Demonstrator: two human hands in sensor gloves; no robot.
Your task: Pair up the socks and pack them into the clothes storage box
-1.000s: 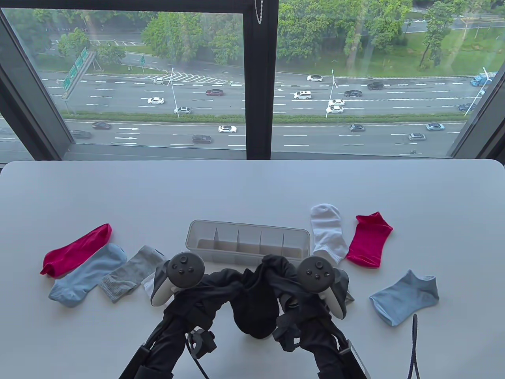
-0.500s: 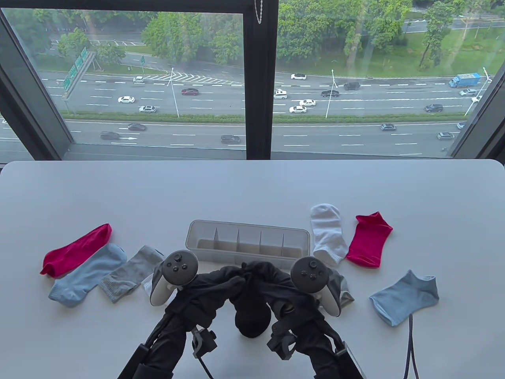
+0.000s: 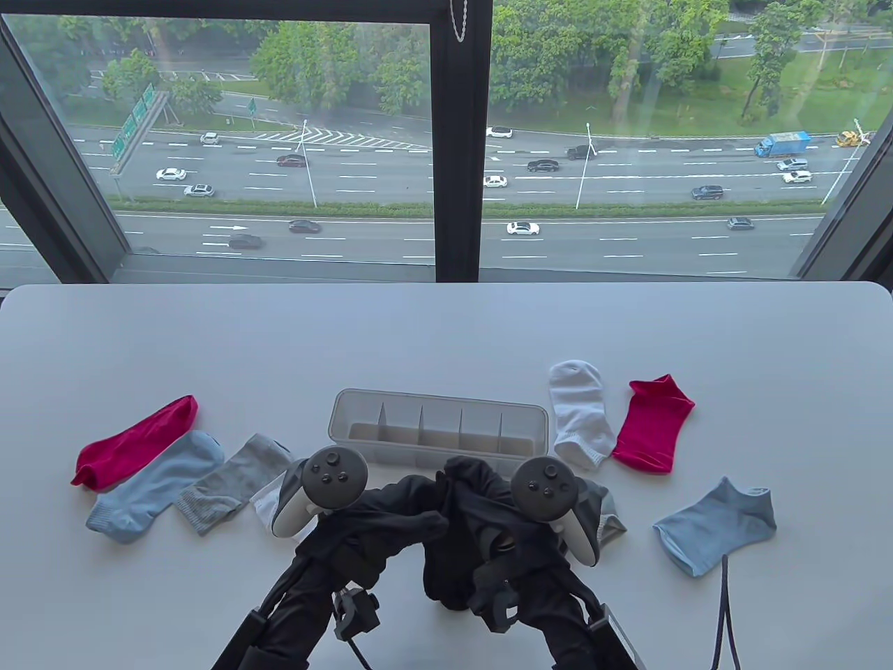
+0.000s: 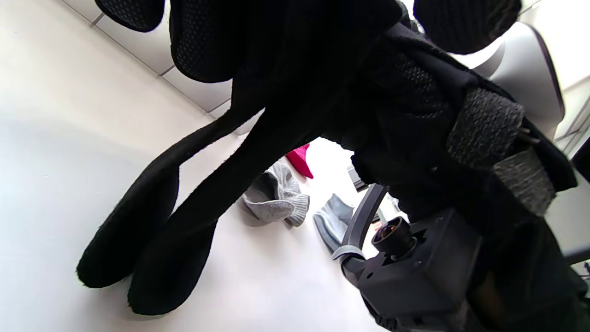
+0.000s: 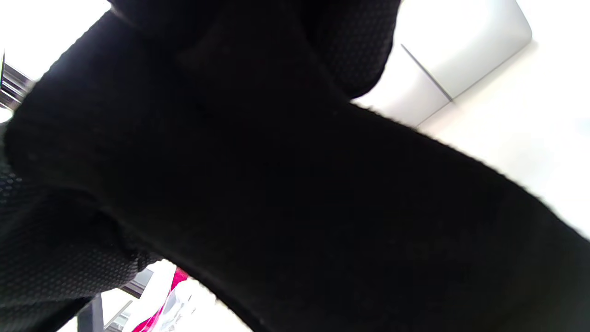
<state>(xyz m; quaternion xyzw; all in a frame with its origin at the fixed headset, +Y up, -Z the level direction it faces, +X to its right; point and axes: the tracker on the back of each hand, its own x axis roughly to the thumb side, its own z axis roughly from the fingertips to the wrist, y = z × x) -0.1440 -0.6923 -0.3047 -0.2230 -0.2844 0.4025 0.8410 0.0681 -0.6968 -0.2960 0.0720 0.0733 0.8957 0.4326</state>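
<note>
A pair of black socks (image 3: 450, 558) hangs between my two hands just in front of the clear divided storage box (image 3: 438, 399). My left hand (image 3: 408, 520) grips the socks' upper end from the left. My right hand (image 3: 485, 506) holds the same bunch from the right. In the left wrist view the two black socks (image 4: 161, 240) dangle side by side with their toes on the white table. The right wrist view is almost filled by black fabric, with a corner of the box (image 5: 461, 50) behind it.
On the left lie a red sock (image 3: 136, 440), a light blue sock (image 3: 157, 485), a grey sock (image 3: 234, 481) and a white sock (image 3: 265, 504) partly under my left hand. On the right lie white (image 3: 580, 412), red (image 3: 654, 424), light blue (image 3: 717, 525) and grey (image 3: 605, 513) socks.
My hands have drawn a little closer together. The hanging black socks have shifted toward my right hand and bunched up more tightly.
</note>
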